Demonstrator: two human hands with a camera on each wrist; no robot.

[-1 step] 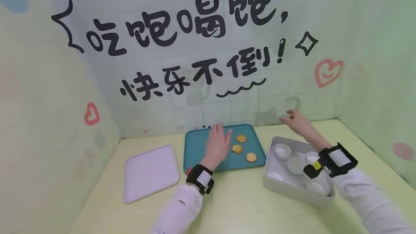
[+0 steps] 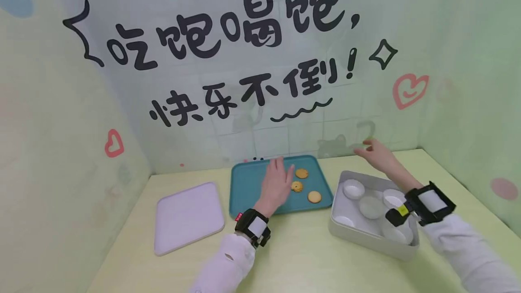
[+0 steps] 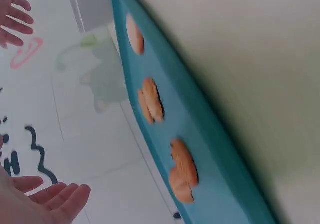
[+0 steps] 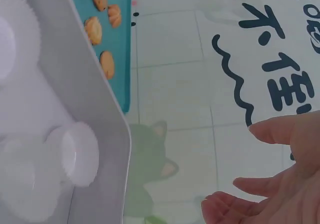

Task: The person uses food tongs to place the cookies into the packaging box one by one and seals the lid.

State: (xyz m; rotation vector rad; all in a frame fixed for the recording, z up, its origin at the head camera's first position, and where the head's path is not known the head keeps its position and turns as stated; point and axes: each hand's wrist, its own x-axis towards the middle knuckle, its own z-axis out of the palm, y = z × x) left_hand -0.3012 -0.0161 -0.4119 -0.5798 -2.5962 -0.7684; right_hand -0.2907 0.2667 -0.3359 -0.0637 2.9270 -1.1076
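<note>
My left hand [image 2: 276, 187] hovers over the teal tray [image 2: 248, 193], its fingers extended and nothing held. Several cookies lie on that tray; on its right side are a plain round cookie [image 2: 314, 197], a ridged cookie [image 2: 297, 186] and another round cookie [image 2: 301, 173]. The hand hides part of the tray in the head view, but the left wrist view shows more cookies [image 3: 182, 164]. Above the far edge of a light grey box [image 2: 366, 238], my right hand [image 2: 378, 155] is raised with loosely bent, parted fingers and holds nothing. Several white round cups [image 2: 354, 189] sit in the box.
On the left of the table lies a pale lilac tray [image 2: 189, 218]. A printed wall covering [image 2: 252, 139] rises right behind the teal tray, and side panels stand to the left and right. Pale table surface [image 2: 297, 257] lies in front of the tray.
Both hands have shifted slightly to the right, the left one across the teal tray. Trays, cookies and box stay where they were.
</note>
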